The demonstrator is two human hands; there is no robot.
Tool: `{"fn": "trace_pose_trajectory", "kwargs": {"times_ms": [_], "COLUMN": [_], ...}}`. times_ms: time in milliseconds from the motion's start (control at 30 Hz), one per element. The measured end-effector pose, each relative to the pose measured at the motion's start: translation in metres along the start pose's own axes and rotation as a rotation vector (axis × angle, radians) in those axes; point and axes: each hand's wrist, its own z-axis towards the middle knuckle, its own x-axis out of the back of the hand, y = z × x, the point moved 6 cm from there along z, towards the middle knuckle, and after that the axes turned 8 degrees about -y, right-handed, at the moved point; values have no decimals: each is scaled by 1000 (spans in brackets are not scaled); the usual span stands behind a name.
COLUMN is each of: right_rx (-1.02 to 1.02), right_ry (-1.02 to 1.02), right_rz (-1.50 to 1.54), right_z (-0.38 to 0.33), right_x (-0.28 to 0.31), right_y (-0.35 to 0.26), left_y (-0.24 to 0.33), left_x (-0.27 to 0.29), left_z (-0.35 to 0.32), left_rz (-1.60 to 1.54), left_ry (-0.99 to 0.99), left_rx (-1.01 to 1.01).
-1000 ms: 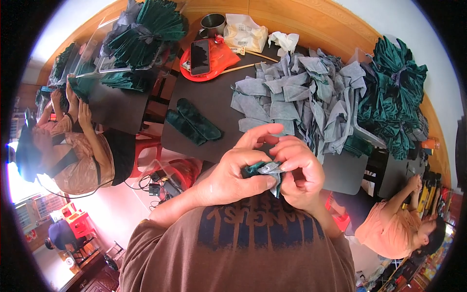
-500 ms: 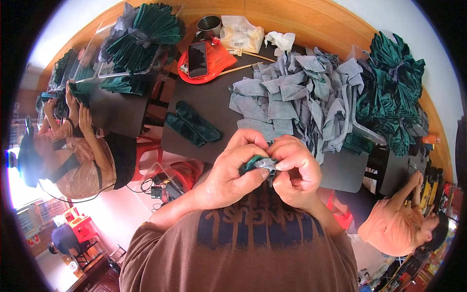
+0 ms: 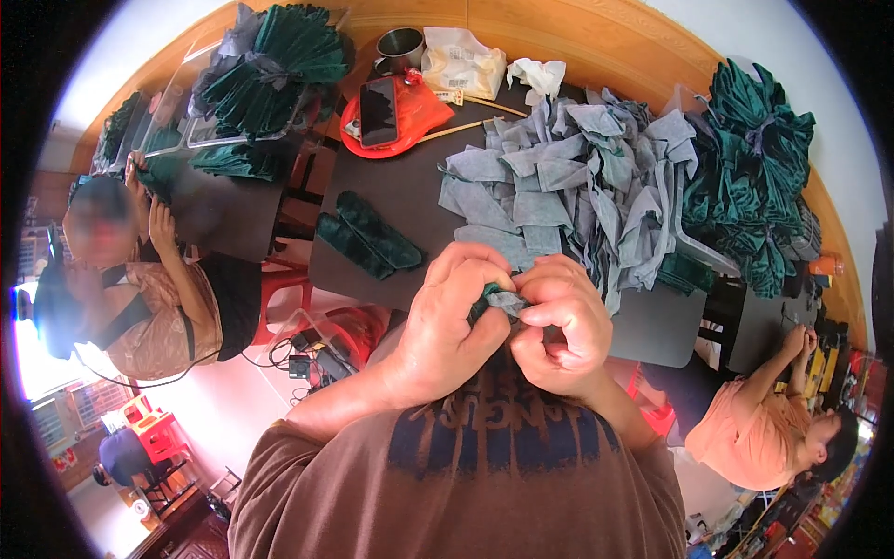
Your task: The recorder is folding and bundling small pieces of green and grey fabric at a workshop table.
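My left hand (image 3: 449, 321) and my right hand (image 3: 565, 324) meet in front of my chest, over the table's near edge. Between their fingertips is a small bunched piece of dark green velvet fabric (image 3: 506, 302), its grey underside partly turned out. Both hands are closed in a pinch on it, and my fingers hide most of it. Two dark green velvet strips (image 3: 370, 235) lie side by side on the dark table (image 3: 419, 186), left of my hands. Beyond my right hand is a heap of fabric pieces (image 3: 559, 177) with grey backs.
A phone (image 3: 378, 114) lies on a red plate (image 3: 424, 130) near chopsticks (image 3: 456, 129), a metal mug (image 3: 400, 50) and a tissue pack (image 3: 463, 65). Tied green velvet bundles (image 3: 759, 140) stand at right. Other people sit left (image 3: 158, 317) and right (image 3: 754, 429).
My fingers have curled more tightly round the fabric, so less of it shows. Both hands stay at nearly the same place. The person at left has raised their head.
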Motion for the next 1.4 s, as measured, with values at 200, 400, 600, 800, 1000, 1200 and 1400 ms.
{"fn": "trace_pose_trajectory", "kwargs": {"times_ms": [200, 400, 600, 800, 1000, 1200, 1400], "right_rx": [-21, -26, -99, -268, -292, -316, -382], "right_ry": [-1, 15, 11, -2, -118, -153, -105], "right_rz": [-21, -23, 40, 373, 433, 447, 461], "right_z": [-3, -2, -3, -10, -11, -13, -16], "right_x": [1, 3, 2, 0, -1, -2, -3], "right_y": [2, 4, 6, 22, 23, 23, 25], "left_y": [-3, -4, -7, -3, -6, -17, 0], "left_x": [-2, -4, -1, -1, -2, -6, 3], "left_z": [-1, 0, 1, 0, 4, 0, 2], "left_rz": [75, 95, 82, 77, -71, -449, -182], "left_ry": [-9, 63, 59, 34, -76, -296, -248], "left_rx": [-75, -48, 26, -52, 12, 278, -122]}}
